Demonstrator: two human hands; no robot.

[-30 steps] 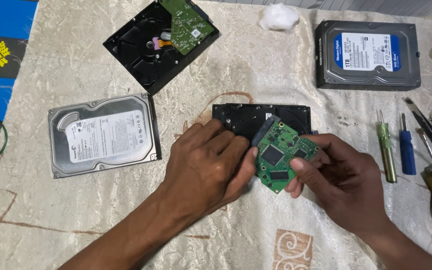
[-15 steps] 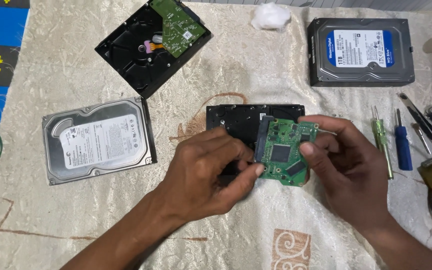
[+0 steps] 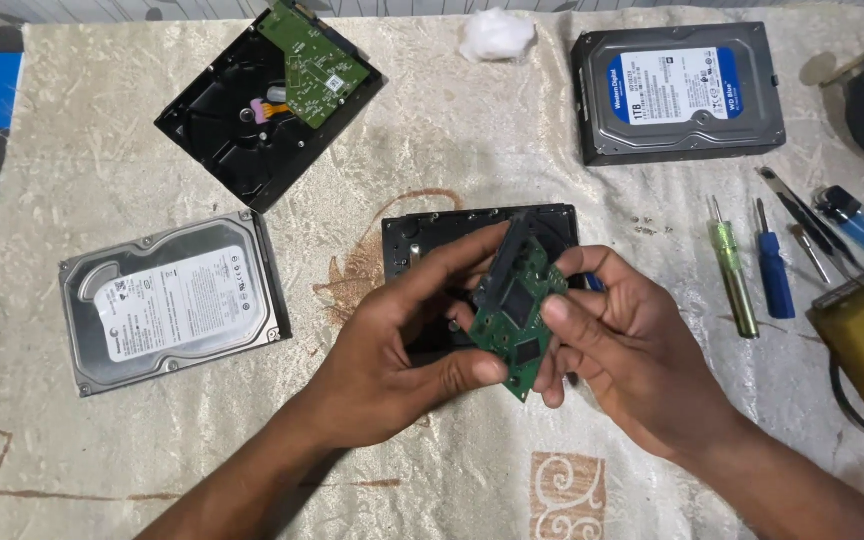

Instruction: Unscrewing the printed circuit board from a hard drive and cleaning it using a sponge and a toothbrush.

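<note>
The circuit board (image 3: pixel 514 315) has tilted edgewise, both hands gripping it above four hard drives.

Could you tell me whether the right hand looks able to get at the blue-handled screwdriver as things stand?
Probably not yet: the right hand and left hand both grip the green circuit board. The path to the blue-handled screwdriver looks clear.

Improvised electronics repair bench, likely home: cloth-covered surface (image 3: pixel 452 130), several hard drives (image 3: pixel 174 300) opened or intact, screwdrivers (image 3: pixel 772 270), tweezers (image 3: pixel 802 215), loose screws (image 3: pixel 644 225).
</note>
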